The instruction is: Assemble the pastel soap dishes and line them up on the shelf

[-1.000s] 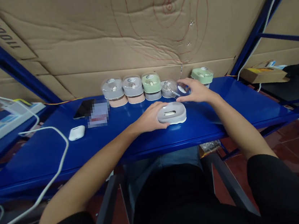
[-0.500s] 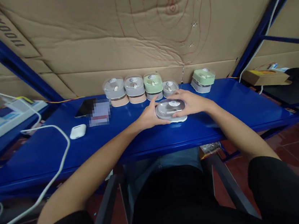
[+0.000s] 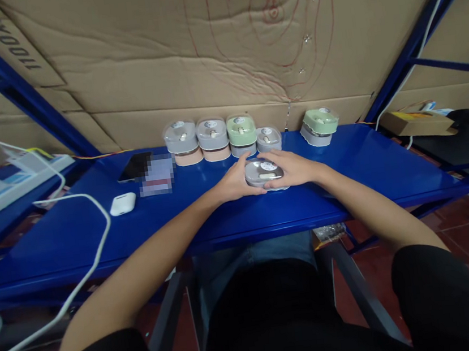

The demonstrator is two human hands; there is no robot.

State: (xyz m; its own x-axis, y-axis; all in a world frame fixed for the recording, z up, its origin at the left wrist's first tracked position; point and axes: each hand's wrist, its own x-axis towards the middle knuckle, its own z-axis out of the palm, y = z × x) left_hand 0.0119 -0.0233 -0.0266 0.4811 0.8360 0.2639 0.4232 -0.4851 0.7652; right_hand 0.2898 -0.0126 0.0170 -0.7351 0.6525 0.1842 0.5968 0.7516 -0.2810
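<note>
A small grey container with a clear lid (image 3: 261, 173) rests on the blue shelf (image 3: 205, 213) in front of me. My left hand (image 3: 234, 183) grips its left side with curled fingers. My right hand (image 3: 291, 168) covers its right side and presses on the clear lid. Behind them, against the cardboard, stands a row of several similar containers (image 3: 213, 139), grey and green on pink and grey bases. A further green one (image 3: 319, 123) sits apart at the right.
A white earbud case (image 3: 122, 203), a dark phone (image 3: 134, 166) and a blurred card lie on the left of the shelf. A white cable (image 3: 91, 233) loops over the front edge. A cardboard wall closes the back. A brown box (image 3: 415, 121) lies far right.
My right hand brought a clear lid from the back row down onto the grey container. Both hands now close around it.
</note>
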